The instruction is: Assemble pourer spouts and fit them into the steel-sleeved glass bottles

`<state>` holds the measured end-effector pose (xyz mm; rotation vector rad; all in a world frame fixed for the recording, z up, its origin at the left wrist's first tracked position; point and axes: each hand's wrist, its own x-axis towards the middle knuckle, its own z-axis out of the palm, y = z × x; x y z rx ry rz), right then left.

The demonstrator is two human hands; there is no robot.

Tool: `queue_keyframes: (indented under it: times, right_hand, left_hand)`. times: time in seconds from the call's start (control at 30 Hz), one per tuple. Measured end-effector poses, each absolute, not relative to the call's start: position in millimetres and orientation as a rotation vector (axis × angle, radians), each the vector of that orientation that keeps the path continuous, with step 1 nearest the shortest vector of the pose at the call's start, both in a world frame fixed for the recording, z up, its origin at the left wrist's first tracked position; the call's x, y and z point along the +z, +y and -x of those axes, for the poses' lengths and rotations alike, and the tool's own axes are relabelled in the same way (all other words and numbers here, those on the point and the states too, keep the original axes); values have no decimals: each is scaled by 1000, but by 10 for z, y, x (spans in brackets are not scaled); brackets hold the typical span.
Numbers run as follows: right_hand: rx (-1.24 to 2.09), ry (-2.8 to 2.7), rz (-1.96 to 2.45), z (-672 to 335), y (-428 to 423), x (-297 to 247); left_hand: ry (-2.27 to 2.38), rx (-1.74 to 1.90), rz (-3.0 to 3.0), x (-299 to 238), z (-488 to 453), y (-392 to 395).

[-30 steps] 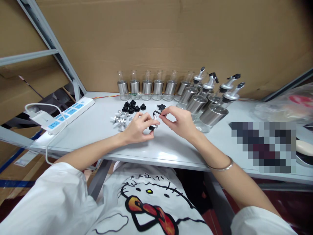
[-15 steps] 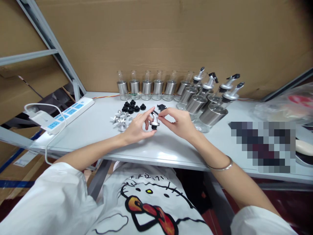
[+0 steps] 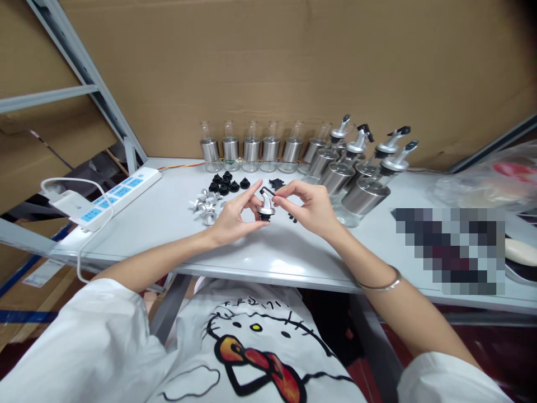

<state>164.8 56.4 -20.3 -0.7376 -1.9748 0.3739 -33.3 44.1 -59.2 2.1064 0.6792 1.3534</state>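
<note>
My left hand (image 3: 235,215) pinches the base of a small silver pourer spout (image 3: 265,209) with a black stopper underneath, its index finger stretched out. My right hand (image 3: 308,206) pinches the black lever at the top of that same spout. Both hands hover just above the white table (image 3: 168,218). Behind my left hand lie several loose silver spouts (image 3: 204,204) and several black stoppers (image 3: 227,183). A small black part (image 3: 277,183) lies behind my right hand.
Several steel-sleeved glass bottles without tops (image 3: 251,148) stand in a row by the cardboard wall. Bottles with fitted pourers (image 3: 363,179) cluster at the right. A white power strip (image 3: 109,198) lies at the left, a plastic bag (image 3: 490,179) at the far right.
The spout has been turned upright between my hands. My left index finger has stretched out, and my right fingers have kept hold of the black lever.
</note>
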Motion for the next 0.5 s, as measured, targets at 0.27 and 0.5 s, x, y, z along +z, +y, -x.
queue_keyframes:
  times: [0.27, 0.5]
  right_hand:
    - [446, -1955, 745, -1641, 555, -196]
    - [388, -2021, 690, -1643, 546, -188]
  left_hand:
    - [681, 1357, -2015, -581, 334, 445]
    - [701, 1381, -2048, -565, 352, 454]
